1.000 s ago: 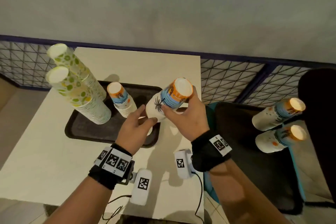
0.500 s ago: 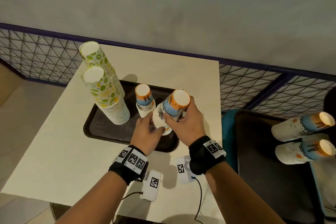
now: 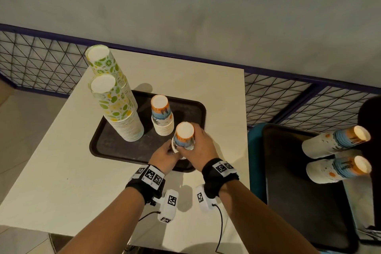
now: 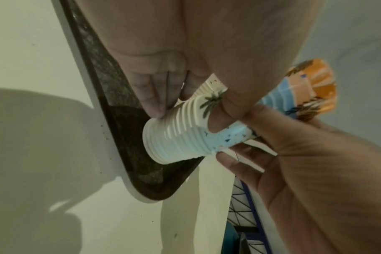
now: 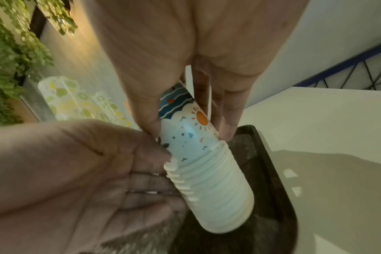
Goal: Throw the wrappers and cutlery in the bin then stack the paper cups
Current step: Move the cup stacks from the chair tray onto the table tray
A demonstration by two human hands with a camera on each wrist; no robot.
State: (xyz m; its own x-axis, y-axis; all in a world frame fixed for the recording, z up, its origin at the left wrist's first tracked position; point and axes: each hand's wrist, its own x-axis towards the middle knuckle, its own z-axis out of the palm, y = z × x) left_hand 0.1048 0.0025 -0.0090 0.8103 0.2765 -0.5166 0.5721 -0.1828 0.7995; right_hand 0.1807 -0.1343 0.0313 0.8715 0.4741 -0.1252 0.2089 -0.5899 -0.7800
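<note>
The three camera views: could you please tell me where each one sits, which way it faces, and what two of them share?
Head: worn on the head, looking down at the tray, both hands and forearms.
Left wrist: looks along the left hand gripping the held cup stack.
Right wrist: looks along the right hand gripping the same stack.
Shared: both wrist views show the stack, the tray and the opposite hand.

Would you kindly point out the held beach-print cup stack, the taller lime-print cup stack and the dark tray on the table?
beach-print cup stack (image 3: 184,137), head view, on its printed side.
lime-print cup stack (image 3: 107,66), head view, on its upper printed side.
dark tray (image 3: 115,146), head view, on its bare floor.
</note>
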